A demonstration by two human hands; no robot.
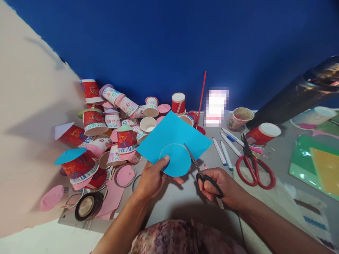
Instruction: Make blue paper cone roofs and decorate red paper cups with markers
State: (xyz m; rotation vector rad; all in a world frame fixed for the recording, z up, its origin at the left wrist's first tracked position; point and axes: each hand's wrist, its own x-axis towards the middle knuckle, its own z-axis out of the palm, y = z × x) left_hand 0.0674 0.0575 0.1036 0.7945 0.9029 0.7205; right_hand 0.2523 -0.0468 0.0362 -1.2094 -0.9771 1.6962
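Note:
A sheet of blue paper (173,134) is held up over the table, with a pale circle outline drawn on it. Its lower edge is cut round along part of that outline. My left hand (156,174) grips the sheet near the bottom, thumb on top and fingers beneath. In my right hand (215,187) is a pair of scissors with black handles (209,184), my fingers through the loops. The scissors' blades lie at the paper's right side, along the drawn curve.
Decorated paper cups (94,121) pile up at the left, some with paper tops. A roll of black tape (88,206) lies before them. Right of the paper are several markers (226,155), large red-handled scissors (255,169), a red cup (263,134) and a dark bottle (288,97).

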